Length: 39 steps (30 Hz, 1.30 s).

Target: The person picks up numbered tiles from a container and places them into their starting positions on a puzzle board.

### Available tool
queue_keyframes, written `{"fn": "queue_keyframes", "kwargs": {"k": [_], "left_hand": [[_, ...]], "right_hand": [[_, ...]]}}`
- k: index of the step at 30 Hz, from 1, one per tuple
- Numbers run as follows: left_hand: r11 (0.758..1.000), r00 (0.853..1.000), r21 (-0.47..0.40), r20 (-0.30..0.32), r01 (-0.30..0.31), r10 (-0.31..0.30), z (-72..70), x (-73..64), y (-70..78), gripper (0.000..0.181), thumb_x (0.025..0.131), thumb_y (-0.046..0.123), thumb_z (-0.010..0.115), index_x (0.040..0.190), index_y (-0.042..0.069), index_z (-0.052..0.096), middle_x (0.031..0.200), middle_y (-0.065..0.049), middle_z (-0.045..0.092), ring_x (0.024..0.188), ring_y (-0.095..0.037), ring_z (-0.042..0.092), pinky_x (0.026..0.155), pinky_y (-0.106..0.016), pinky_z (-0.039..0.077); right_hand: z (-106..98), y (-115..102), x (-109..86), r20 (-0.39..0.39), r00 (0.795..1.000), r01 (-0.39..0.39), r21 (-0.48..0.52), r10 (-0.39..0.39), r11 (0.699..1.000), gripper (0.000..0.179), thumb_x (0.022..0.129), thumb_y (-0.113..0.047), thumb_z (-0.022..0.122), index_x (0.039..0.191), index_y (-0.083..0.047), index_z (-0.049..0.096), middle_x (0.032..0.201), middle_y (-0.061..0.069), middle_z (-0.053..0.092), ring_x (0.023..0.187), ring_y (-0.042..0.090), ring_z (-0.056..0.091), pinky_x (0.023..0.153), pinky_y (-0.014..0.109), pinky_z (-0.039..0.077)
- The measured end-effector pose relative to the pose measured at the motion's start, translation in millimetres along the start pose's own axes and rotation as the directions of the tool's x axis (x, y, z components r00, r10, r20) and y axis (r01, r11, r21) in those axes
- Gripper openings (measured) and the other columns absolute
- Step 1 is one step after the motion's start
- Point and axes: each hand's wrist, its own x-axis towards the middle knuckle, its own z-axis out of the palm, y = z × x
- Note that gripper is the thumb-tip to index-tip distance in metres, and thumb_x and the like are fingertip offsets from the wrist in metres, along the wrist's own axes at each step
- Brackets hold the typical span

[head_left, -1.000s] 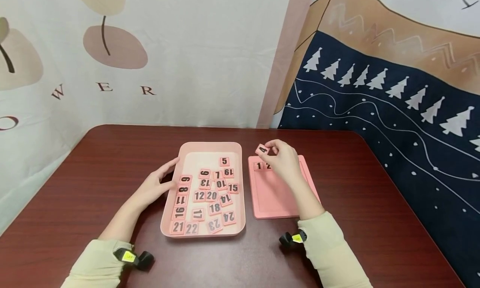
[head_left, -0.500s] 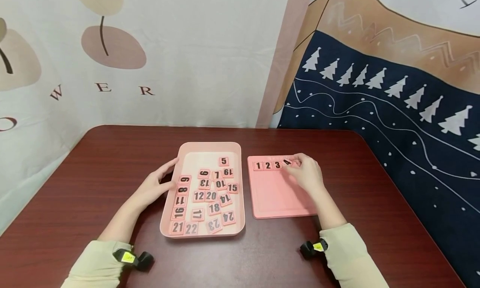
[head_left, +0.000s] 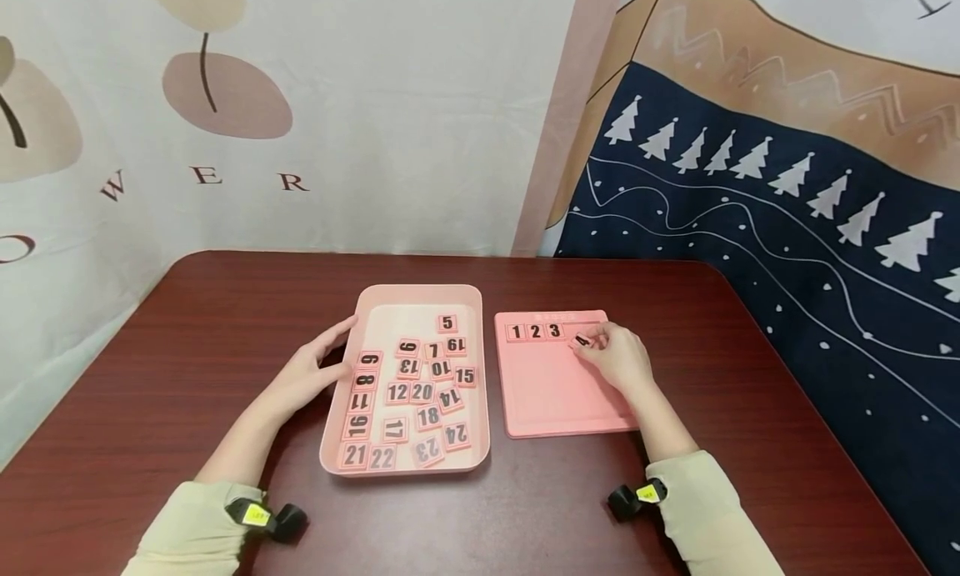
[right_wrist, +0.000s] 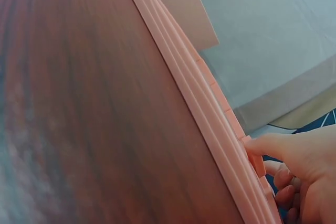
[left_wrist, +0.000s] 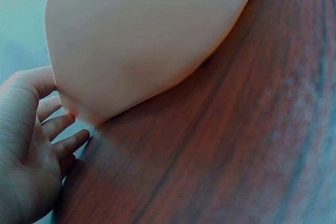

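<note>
My left hand (head_left: 303, 379) rests against the left side of a pale pink tray (head_left: 420, 294), its fingers loosely spread and the thumb at the rim. Number tiles lie in the tray, some rotated, with tile 5 (head_left: 447, 323) alone near the far end. To the right is a pink square board (head_left: 551, 397) with tiles 1 (head_left: 516, 333), 2 (head_left: 535, 332) and 3 (head_left: 554, 331) in its top row. My right hand (head_left: 622, 361) pinches the number 4 tile (head_left: 582, 340), tilted, close over the board just right of tile 3. In the right wrist view, thumb and fingers grip this tile (right_wrist: 256, 161) edge-on.
Tray and board stand side by side on a dark red-brown wooden table (head_left: 420, 530), with a narrow gap between them. Behind the table hang a pale printed cloth (head_left: 405, 142) and a navy cloth with white trees (head_left: 750, 201). Each wrist wears a small black camera.
My right hand has carried the number 4 tile from above the board's far left edge rightward and down beside tile 3, uncovering tile 3. The left hand and tray have stayed put.
</note>
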Motion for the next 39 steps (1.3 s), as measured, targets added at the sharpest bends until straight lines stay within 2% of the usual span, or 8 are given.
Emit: {"fn": "queue_keyframes", "kwargs": {"k": [10, 15, 21, 28, 39], "left_hand": [[1.000, 1.000, -0.003, 0.002, -0.010, 0.010, 1.8, -0.2, -1.6, 0.072, 0.087, 0.005, 0.063, 0.151, 0.008, 0.030, 0.147, -0.022, 0.035, 0.134, -0.032, 0.029, 0.097, -0.020, 0.026], [1.000, 1.000, 0.006, 0.000, -0.009, 0.009, -0.2, -1.1, -1.0, 0.072, 0.088, 0.006, 0.063, 0.151, 0.008, 0.030, 0.147, -0.022, 0.035, 0.135, -0.033, 0.028, 0.101, -0.025, 0.025], [1.000, 1.000, 0.014, 0.001, -0.007, 0.007, -1.4, -1.7, -1.7, 0.072, 0.088, 0.006, 0.063, 0.151, 0.009, 0.030, 0.147, -0.022, 0.035, 0.135, -0.033, 0.028, 0.104, -0.036, 0.024], [1.000, 1.000, 0.000, -0.001, -0.013, 0.013, -1.2, -1.2, -2.1, 0.072, 0.087, 0.004, 0.063, 0.151, 0.009, 0.030, 0.146, -0.023, 0.036, 0.134, -0.033, 0.029, 0.098, -0.021, 0.025], [1.000, 1.000, 0.001, 0.002, -0.020, 0.020, -0.4, 0.7, -0.9, 0.072, 0.087, 0.004, 0.063, 0.151, 0.008, 0.030, 0.146, -0.023, 0.036, 0.134, -0.033, 0.030, 0.097, -0.018, 0.026]], "right_hand": [[-3.1, 3.5, -4.6, 0.061, 0.997, -0.052, -0.009, 0.053, 0.999, 0.037, 0.080, -0.028, 0.076, 0.105, -0.002, 0.067, 0.087, 0.011, 0.061, 0.082, 0.028, 0.052, 0.075, 0.043, 0.041], [-3.8, 2.9, -6.9, 0.070, 0.995, -0.070, 0.008, 0.069, 0.998, 0.032, 0.081, -0.025, 0.076, 0.104, -0.004, 0.068, 0.088, 0.010, 0.062, 0.082, 0.027, 0.052, 0.075, 0.043, 0.041], [-0.7, 0.2, -6.0, 0.036, 0.998, -0.049, -0.025, 0.050, 0.998, 0.031, 0.082, -0.028, 0.075, 0.101, -0.003, 0.069, 0.084, 0.009, 0.061, 0.079, 0.026, 0.052, 0.071, 0.041, 0.041], [3.4, -2.2, 3.9, 0.031, 0.999, -0.036, -0.040, 0.037, 0.999, 0.029, 0.085, -0.024, 0.072, 0.105, -0.003, 0.068, 0.079, 0.007, 0.058, 0.076, 0.025, 0.049, 0.067, 0.038, 0.038], [-0.3, -4.4, 11.0, 0.021, 0.999, -0.041, -0.082, 0.043, 0.996, 0.029, 0.086, -0.027, 0.071, 0.107, -0.007, 0.068, 0.089, 0.010, 0.064, 0.082, 0.027, 0.056, 0.071, 0.043, 0.043]]}}
